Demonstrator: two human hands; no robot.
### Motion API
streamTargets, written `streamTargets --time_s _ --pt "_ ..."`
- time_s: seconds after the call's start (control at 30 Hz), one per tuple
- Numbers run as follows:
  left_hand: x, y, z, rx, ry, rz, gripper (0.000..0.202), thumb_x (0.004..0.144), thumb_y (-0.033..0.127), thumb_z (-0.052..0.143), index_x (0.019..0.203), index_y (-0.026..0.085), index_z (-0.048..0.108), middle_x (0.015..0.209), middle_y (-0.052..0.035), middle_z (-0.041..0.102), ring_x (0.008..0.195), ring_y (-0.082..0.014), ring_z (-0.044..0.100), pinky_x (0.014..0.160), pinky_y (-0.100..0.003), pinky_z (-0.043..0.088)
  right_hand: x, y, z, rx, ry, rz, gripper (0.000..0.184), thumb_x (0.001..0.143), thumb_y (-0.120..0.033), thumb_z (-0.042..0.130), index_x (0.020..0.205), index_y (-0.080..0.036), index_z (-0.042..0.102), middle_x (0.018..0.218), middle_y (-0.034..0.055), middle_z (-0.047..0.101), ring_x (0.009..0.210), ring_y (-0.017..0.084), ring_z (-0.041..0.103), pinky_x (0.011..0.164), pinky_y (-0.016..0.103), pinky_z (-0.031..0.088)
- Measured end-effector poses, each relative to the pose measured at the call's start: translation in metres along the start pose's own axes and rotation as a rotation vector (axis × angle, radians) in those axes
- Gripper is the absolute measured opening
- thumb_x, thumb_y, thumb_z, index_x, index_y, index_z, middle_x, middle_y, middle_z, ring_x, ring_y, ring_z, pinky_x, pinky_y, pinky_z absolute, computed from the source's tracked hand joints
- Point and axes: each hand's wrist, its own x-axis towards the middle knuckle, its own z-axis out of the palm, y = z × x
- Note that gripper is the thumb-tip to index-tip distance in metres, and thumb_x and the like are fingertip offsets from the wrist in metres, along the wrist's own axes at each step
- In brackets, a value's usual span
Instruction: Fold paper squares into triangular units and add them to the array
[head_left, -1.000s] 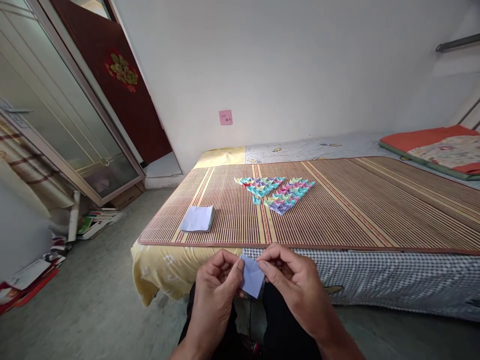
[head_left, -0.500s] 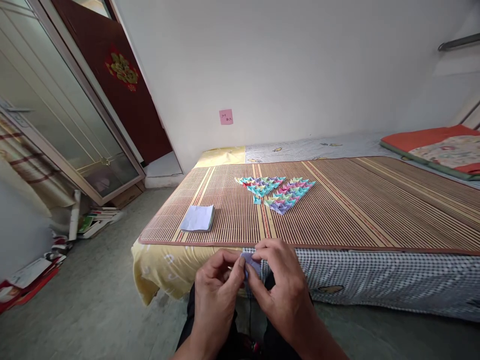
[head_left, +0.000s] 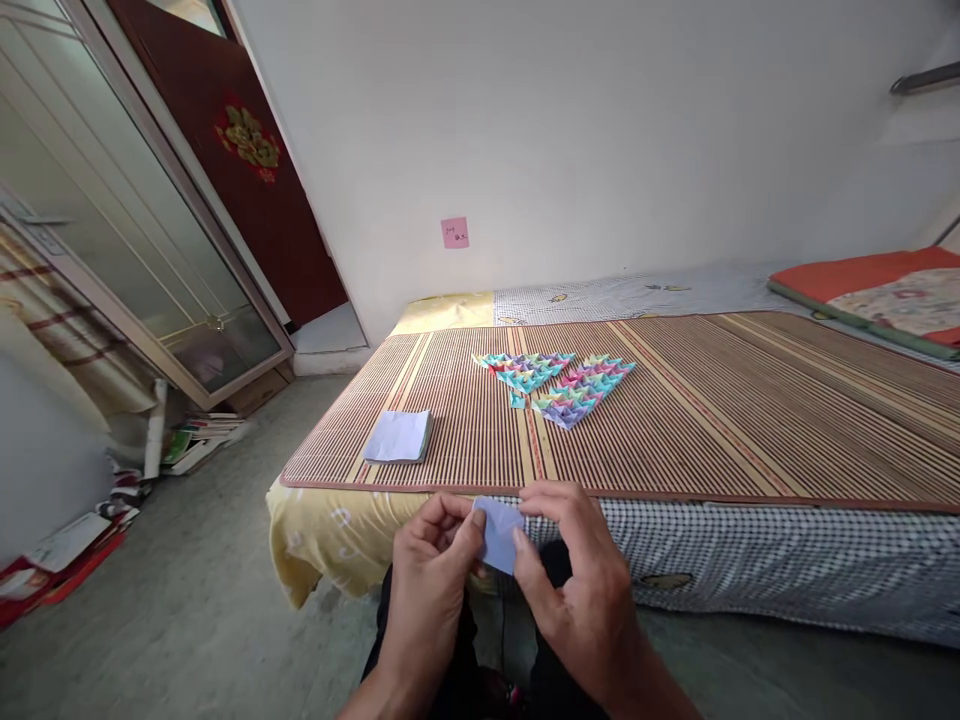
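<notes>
A small purple folded paper [head_left: 499,538] is held just in front of the bed's front edge. My left hand [head_left: 435,560] pinches its left edge between thumb and fingers. At the right edge, my right hand [head_left: 574,570] has its thumb on the paper, with the index finger curved above the upper right corner. Creases show on the paper's face. Beyond the hands, a stack of pale square paper [head_left: 396,437] lies on the striped mat [head_left: 465,440]. Two clusters of folded multicoloured paper pieces [head_left: 529,373] [head_left: 581,392] and a small turquoise piece [head_left: 517,399] rest further back.
The mat covers a bed with yellow and checked sheets [head_left: 720,545]. A folded orange quilt [head_left: 862,280] lies at the far right. A pink note [head_left: 454,233] is stuck to the wall. Books [head_left: 202,440] and papers lie on the floor to the left, near a glass door [head_left: 127,190].
The purple paper now shows more of its face between my hands. My right hand has shifted slightly right, its thumb moving from the paper's middle to its right edge.
</notes>
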Motion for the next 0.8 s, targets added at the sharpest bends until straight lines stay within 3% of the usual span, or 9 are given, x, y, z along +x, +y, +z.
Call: streamTargets --time_s 0.1,0.17,0.23,0.4,0.57,0.8 --pt "0.001 -0.002 0.000 -0.049 0.008 -0.009 0.032 0.084 0.044 0.083 0.075 0.016 0.068 0.064 0.0023 0.059 0.055 -0.0091 0.048 0.050 -0.017 0.042 0.003 0.006 -0.007 0.215 -0.112 0.290 0.009 0.100 -0.026 0.059 0.104 -0.024 0.068 0.094 0.0044 0.072 0.086 0.022 0.070 0.076 0.033 0.057" --pt "0.000 -0.003 0.001 -0.049 0.008 0.004 0.031 0.085 0.043 0.082 0.075 0.016 0.069 0.065 0.0019 0.060 0.056 -0.0092 0.048 0.050 -0.017 0.042 0.006 0.008 -0.011 0.365 -0.201 0.459 0.017 0.102 -0.035 0.060 0.095 -0.023 0.070 0.077 0.0008 0.068 0.069 0.018 0.065 0.062 0.028 0.053" --pt "0.000 -0.003 0.002 -0.028 0.006 0.022 0.030 0.086 0.042 0.081 0.075 0.016 0.069 0.065 0.0019 0.061 0.057 -0.0093 0.049 0.052 -0.018 0.042 0.007 0.009 -0.013 0.451 -0.228 0.523 0.023 0.100 -0.041 0.063 0.089 -0.022 0.070 0.067 -0.0018 0.062 0.059 0.015 0.058 0.053 0.025 0.047" --pt "0.001 0.001 0.004 0.050 -0.017 0.042 0.032 0.088 0.041 0.080 0.072 0.016 0.066 0.062 0.0027 0.059 0.057 -0.0095 0.049 0.055 -0.019 0.041 0.009 0.005 -0.011 0.374 -0.201 0.432 0.020 0.098 -0.034 0.067 0.083 -0.021 0.067 0.073 -0.0002 0.064 0.064 0.015 0.058 0.058 0.025 0.046" --pt "-0.002 0.004 0.007 0.081 -0.053 0.033 0.033 0.090 0.045 0.077 0.076 0.016 0.069 0.065 0.0019 0.060 0.060 -0.0101 0.049 0.056 -0.019 0.041 0.008 0.003 -0.010 0.260 -0.163 0.321 0.022 0.097 -0.025 0.064 0.075 -0.021 0.062 0.071 -0.0017 0.056 0.061 0.013 0.052 0.057 0.025 0.042" --pt "0.001 0.000 0.009 0.013 -0.077 -0.079 0.032 0.081 0.045 0.085 0.083 0.014 0.076 0.070 -0.0008 0.065 0.061 -0.0107 0.050 0.056 -0.020 0.041 0.001 0.007 -0.007 0.297 -0.112 0.371 0.023 0.099 -0.029 0.064 0.078 -0.021 0.061 0.072 -0.0021 0.056 0.063 0.013 0.055 0.058 0.025 0.045"
